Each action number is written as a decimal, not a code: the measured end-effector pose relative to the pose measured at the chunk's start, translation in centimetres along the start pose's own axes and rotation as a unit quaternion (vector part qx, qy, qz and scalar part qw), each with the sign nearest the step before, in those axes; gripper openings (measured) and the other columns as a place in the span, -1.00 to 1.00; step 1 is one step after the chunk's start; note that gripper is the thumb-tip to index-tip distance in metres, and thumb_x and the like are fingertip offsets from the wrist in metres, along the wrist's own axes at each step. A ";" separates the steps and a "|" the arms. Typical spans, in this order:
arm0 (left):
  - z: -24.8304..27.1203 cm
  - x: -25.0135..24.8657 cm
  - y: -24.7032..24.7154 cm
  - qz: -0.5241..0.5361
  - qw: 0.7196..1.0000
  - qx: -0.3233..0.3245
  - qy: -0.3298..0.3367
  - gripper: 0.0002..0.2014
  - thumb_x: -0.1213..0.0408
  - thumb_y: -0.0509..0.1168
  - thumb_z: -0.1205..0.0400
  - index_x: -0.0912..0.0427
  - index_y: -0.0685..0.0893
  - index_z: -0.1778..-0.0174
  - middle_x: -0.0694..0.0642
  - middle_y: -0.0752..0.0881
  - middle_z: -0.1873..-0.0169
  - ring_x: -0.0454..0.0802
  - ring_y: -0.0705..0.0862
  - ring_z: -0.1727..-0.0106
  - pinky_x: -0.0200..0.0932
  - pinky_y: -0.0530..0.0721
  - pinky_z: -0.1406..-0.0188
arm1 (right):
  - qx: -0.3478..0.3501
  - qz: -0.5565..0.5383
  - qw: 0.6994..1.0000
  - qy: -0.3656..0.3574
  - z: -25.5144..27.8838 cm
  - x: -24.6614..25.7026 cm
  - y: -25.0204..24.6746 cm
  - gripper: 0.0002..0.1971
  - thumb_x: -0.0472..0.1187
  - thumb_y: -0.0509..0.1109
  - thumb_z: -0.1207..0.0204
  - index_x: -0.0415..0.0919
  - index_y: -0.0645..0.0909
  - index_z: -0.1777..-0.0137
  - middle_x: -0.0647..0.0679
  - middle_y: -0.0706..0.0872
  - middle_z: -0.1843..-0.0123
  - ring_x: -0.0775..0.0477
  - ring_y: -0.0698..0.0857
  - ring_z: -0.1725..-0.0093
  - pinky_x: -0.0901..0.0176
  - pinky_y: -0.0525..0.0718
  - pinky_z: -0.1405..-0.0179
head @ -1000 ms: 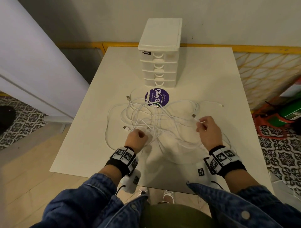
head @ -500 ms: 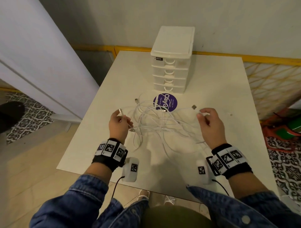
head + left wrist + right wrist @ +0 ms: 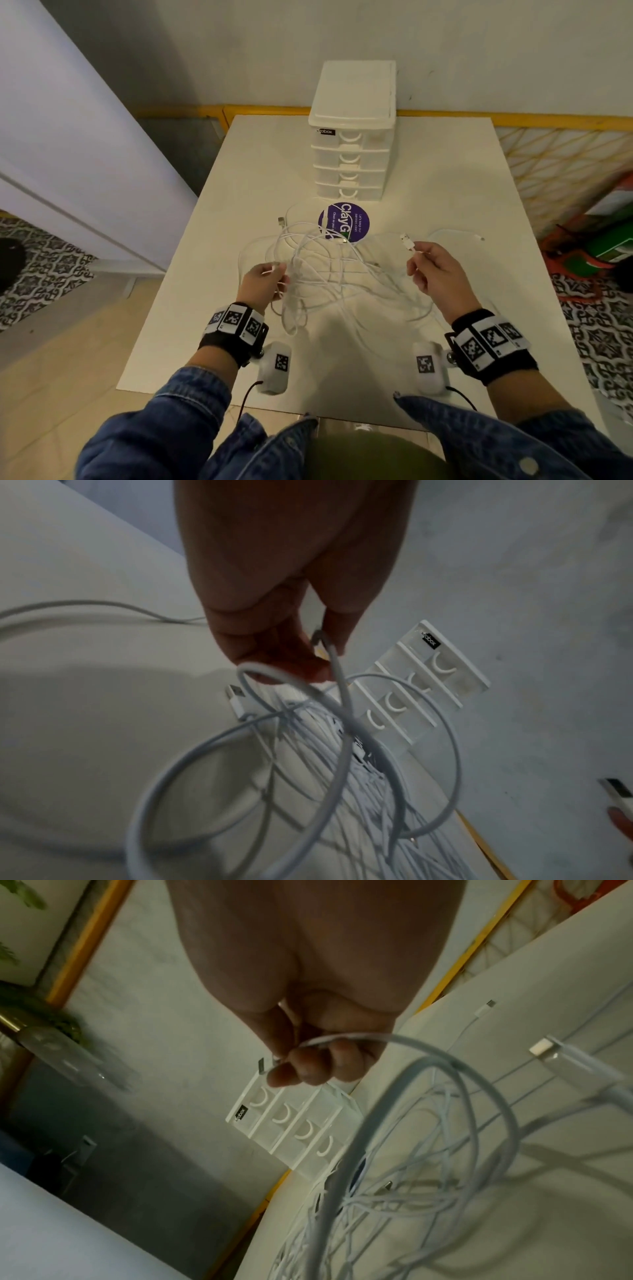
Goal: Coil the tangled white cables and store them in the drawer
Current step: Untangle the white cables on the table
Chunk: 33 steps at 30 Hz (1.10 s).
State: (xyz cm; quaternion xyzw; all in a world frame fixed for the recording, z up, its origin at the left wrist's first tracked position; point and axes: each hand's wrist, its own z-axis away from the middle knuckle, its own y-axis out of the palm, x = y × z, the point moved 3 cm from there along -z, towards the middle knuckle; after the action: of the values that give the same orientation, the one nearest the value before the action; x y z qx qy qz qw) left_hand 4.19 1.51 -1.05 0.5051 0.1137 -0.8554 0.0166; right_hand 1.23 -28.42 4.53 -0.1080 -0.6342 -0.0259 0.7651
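Observation:
A tangle of white cables (image 3: 329, 270) lies on the white table (image 3: 445, 192) between my hands. My left hand (image 3: 265, 282) pinches one cable near its end, and loops hang from the left hand (image 3: 301, 653) in the left wrist view. My right hand (image 3: 431, 267) pinches another cable just behind its USB plug (image 3: 407, 241), lifted above the table. In the right wrist view the right hand (image 3: 308, 1064) curls round that cable. A white drawer unit (image 3: 352, 137) with several shut drawers stands behind the tangle.
A round purple sticker (image 3: 344, 222) lies in front of the drawer unit, partly under the cables. One cable end (image 3: 481, 238) trails towards the table's right edge. A yellow lattice fence (image 3: 561, 161) runs on the right, and a pale wall panel (image 3: 68, 144) on the left.
Both hands have risen from the pile and drawn apart, each with a cable end. The tangle has stretched and pulled in between them.

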 end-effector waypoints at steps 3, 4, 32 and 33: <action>0.4 0.0 0.9 -0.059 0.996 0.070 0.012 -0.76 0.27 0.36 -0.61 0.33 0.65 -0.12 0.11 0.72 0.38 -0.21 0.61 0.56 -0.31 0.58 0.54 | -0.019 0.045 0.999 0.012 0.2 -1.0 -0.2 -0.84 -0.19 0.26 -0.60 -0.15 0.61 -0.10 0.01 0.55 0.37 0.11 0.46 0.42 0.32 0.44 0.37; 0.7 0.0 1.3 -0.106 0.988 0.108 0.013 -0.78 0.26 0.37 -0.60 0.28 0.66 -0.10 0.11 0.73 0.38 -0.20 0.62 0.53 -0.32 0.59 0.51 | -0.013 0.077 0.997 0.015 0.2 -1.4 -0.1 -0.83 -0.13 0.30 -0.58 -0.12 0.64 -0.10 0.03 0.57 0.36 0.09 0.48 0.40 0.27 0.45 0.32; -1.6 -0.1 -1.5 -0.170 0.982 -0.060 0.057 -0.76 0.37 0.43 -0.52 0.31 0.53 0.00 0.23 0.71 0.22 -0.01 0.65 0.40 -0.16 0.63 0.28 | 0.064 0.219 0.973 0.036 -0.3 -4.3 2.9 -0.80 -0.13 0.40 -0.50 -0.22 0.64 -0.04 -0.11 0.72 0.24 -0.03 0.64 0.27 0.12 0.53 0.18; -1.4 -0.7 -1.5 -0.143 0.984 -0.071 0.080 -0.76 0.38 0.44 -0.52 0.28 0.53 0.00 0.20 0.70 0.26 -0.05 0.66 0.41 -0.16 0.65 0.25 | 0.072 0.243 0.967 0.021 -0.1 -4.2 3.6 -0.80 -0.12 0.45 -0.46 -0.19 0.65 -0.01 -0.12 0.74 0.19 -0.06 0.67 0.19 0.09 0.56 0.12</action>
State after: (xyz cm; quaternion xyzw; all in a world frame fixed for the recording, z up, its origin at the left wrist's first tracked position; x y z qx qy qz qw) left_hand 5.50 3.23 -0.85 0.5482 0.2463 -0.7953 -0.0792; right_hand 1.14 -25.38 -0.02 -0.2029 -0.5727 0.2040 0.7676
